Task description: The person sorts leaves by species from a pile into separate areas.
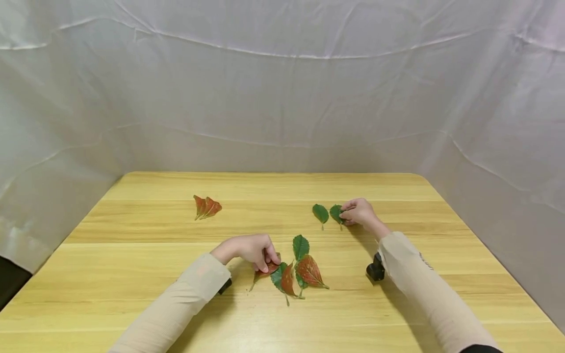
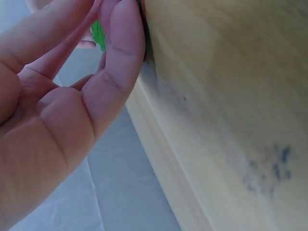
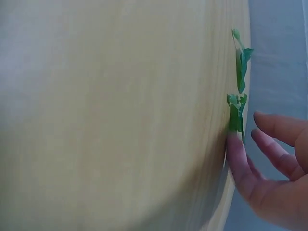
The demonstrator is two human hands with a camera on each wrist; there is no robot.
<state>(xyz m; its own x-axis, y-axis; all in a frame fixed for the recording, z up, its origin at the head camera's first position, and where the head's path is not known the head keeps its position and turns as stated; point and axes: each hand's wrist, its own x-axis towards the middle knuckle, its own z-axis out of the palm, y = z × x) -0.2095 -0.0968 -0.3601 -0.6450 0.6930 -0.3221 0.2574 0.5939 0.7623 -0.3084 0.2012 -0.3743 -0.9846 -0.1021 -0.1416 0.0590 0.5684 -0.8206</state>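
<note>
red leaf [image 1: 271,269], thin-stemmed, is pinched by left hand [image 1: 252,249], fingers curled, oval green leaf [image 1: 336,214], pale-stemmed, is touched by right hand [image 1: 360,214], fingers parted and loosely bent, nothing gripped

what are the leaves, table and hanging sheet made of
Leaves: thin, either real plant or artificial copies; the veins and toothed edges fit both. Table: wood or wood-look laminate, smooth with a slight gloss, from its grain bands and reflection. Hanging sheet: probably satiny fabric, possibly plastic, judging by its creases and sheen.
</note>
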